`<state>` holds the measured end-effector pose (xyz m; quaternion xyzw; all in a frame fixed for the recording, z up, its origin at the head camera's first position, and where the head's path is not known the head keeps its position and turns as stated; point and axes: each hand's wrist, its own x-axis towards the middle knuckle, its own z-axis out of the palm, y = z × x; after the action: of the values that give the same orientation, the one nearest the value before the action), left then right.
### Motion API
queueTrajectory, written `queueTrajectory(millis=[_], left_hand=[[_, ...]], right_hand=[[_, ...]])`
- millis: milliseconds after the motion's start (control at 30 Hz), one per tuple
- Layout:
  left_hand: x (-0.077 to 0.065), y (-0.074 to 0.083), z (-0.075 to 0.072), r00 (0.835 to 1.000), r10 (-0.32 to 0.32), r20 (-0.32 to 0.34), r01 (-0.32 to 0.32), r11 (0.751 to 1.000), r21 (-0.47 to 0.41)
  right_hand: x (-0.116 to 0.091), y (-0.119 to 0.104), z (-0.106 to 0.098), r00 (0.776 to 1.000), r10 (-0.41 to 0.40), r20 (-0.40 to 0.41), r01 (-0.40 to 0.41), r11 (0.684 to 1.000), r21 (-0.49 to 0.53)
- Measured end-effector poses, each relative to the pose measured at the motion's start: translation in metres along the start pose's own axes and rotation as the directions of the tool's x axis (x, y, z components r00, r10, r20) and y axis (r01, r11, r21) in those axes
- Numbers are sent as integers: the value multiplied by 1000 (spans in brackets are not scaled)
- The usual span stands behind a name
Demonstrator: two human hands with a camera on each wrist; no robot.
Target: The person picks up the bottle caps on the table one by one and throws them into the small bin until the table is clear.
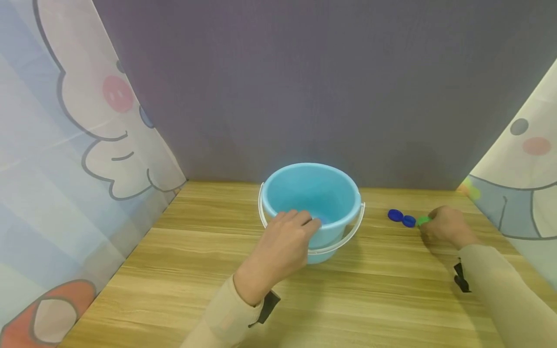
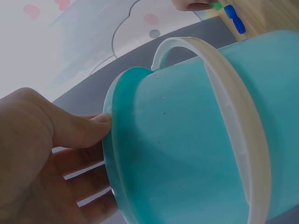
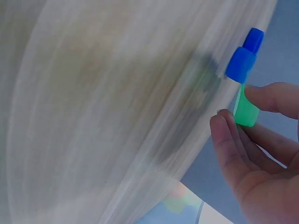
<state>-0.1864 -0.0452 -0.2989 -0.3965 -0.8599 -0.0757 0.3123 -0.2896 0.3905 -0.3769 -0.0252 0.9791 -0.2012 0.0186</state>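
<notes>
My left hand (image 1: 280, 246) grips the near rim of a light blue bucket (image 1: 332, 236), which stands upright on the table. In the left wrist view the thumb (image 2: 88, 129) presses the outside of the rim while the other fingers go over into the bucket. Right of the bucket, my right hand (image 1: 450, 226) pinches a green bottle cap (image 3: 246, 111) between thumb and fingers, down at the tabletop. Two dark blue bottle caps (image 1: 395, 215) lie side by side just left of the green one. The bucket's bottom is mostly hidden.
The bucket's white handle (image 1: 360, 215) hangs down around its front. A dark grey panel (image 1: 326, 87) stands behind the wooden table (image 1: 209, 232). Cartoon-printed curtains (image 1: 78, 159) close off the left and right sides.
</notes>
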Motion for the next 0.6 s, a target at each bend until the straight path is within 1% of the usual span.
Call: queueTrajectory(millis=[233, 600], left_hand=[[0, 0, 1, 1000, 1, -2, -1, 1000, 2], [0, -1, 1, 1000, 3, 2, -3, 1000, 1]], right_hand=[[-3, -2, -2, 1000, -7, -29, 7, 1000, 8], [-6, -7, 0, 998, -8, -57, 11, 998, 56]])
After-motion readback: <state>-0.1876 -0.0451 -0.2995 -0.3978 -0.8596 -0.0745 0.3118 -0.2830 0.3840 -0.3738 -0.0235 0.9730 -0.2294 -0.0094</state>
